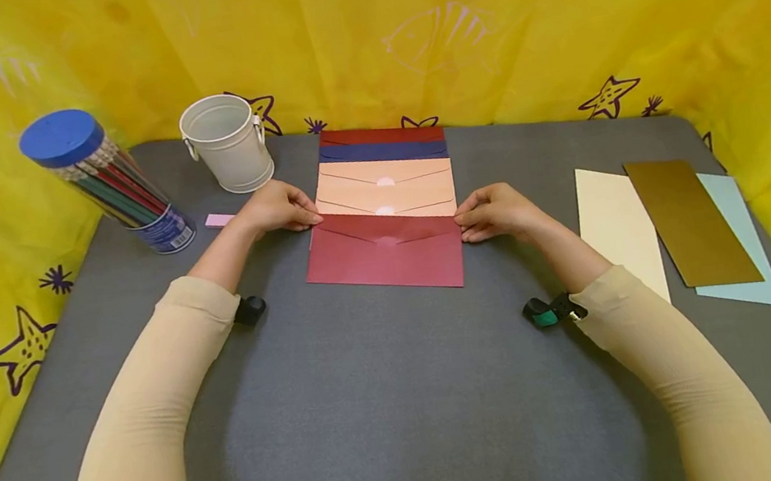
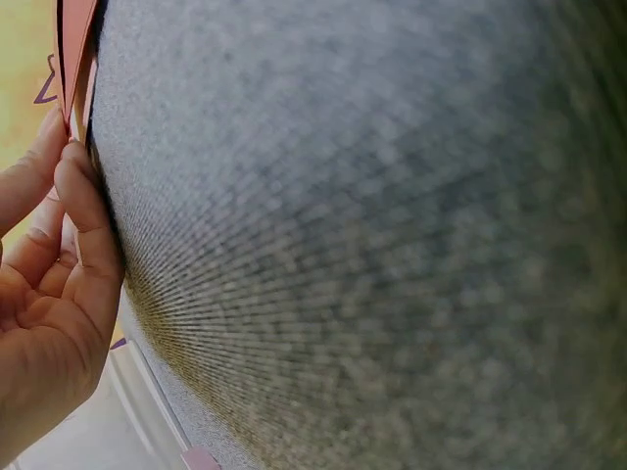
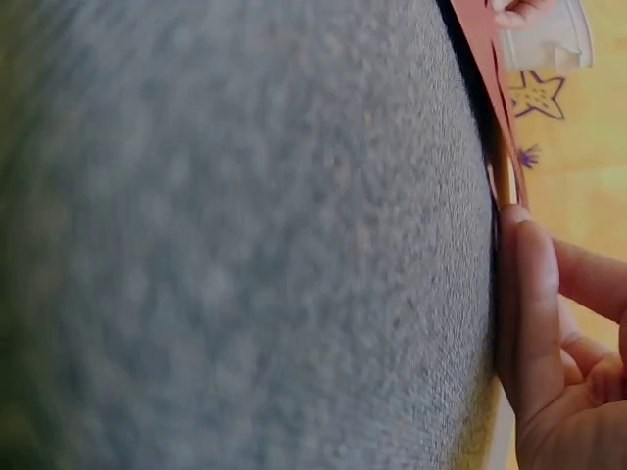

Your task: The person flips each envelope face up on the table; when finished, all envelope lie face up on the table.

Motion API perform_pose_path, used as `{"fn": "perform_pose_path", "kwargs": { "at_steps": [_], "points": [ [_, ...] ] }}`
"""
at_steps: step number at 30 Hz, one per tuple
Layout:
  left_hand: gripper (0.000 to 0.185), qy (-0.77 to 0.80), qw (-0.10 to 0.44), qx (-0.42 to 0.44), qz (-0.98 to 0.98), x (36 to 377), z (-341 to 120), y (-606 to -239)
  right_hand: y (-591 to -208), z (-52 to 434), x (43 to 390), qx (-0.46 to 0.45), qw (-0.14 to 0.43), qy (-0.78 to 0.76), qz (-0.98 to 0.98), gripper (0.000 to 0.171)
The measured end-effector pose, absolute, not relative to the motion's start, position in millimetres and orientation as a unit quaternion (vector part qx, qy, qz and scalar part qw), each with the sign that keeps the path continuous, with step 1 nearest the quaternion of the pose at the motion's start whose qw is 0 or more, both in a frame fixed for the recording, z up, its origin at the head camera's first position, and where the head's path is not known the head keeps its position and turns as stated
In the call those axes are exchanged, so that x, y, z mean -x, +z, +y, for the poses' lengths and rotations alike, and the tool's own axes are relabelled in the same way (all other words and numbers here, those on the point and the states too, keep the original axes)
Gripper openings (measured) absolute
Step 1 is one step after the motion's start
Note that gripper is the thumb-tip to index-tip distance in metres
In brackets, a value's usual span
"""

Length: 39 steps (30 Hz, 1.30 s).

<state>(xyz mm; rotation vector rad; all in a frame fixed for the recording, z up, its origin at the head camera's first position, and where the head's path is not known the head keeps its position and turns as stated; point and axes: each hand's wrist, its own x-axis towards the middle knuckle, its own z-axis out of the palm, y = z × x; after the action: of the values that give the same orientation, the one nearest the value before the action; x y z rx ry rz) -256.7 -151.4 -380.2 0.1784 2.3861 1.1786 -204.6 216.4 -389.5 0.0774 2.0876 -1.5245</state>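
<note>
The dark red rectangular paper envelope (image 1: pixel 359 265) looks smooth and matt, like the peach rectangular paper envelopes (image 1: pixel 347 184) and the navy-blue rectangular paper envelope (image 1: pixel 383 152). The brownish-gold rectangular paper sheet (image 1: pixel 693 223) looks smooth. The white round bucket (image 1: pixel 234 153) appears to be painted metal with a soft sheen. The blue round lid (image 1: pixel 62 139) looks like plastic. The grey fabric-like tabletop (image 1: pixel 410 403) is matt and grainy; the yellow printed drape (image 1: pixel 323 25) resembles thin, faintly shiny cloth; the beige long sleeves (image 1: pixel 137 427) look like matt, stretchy knit.
</note>
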Motion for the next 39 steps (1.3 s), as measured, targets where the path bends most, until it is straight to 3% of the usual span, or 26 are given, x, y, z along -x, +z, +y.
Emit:
{"fn": "perform_pose_path", "kwargs": {
  "at_steps": [29, 39],
  "points": [
    [0.028, 0.466, 0.235, -0.029, 0.853, 256, -150, -377, -391, 208, 208, -0.044, 0.234, -0.578, 0.781, 0.025],
    [0.027, 0.444, 0.125, -0.028, 0.887, 261, -127, -375, -386, 217, 209, -0.048, 0.212, -0.583, 0.783, 0.029]
  ]
}}
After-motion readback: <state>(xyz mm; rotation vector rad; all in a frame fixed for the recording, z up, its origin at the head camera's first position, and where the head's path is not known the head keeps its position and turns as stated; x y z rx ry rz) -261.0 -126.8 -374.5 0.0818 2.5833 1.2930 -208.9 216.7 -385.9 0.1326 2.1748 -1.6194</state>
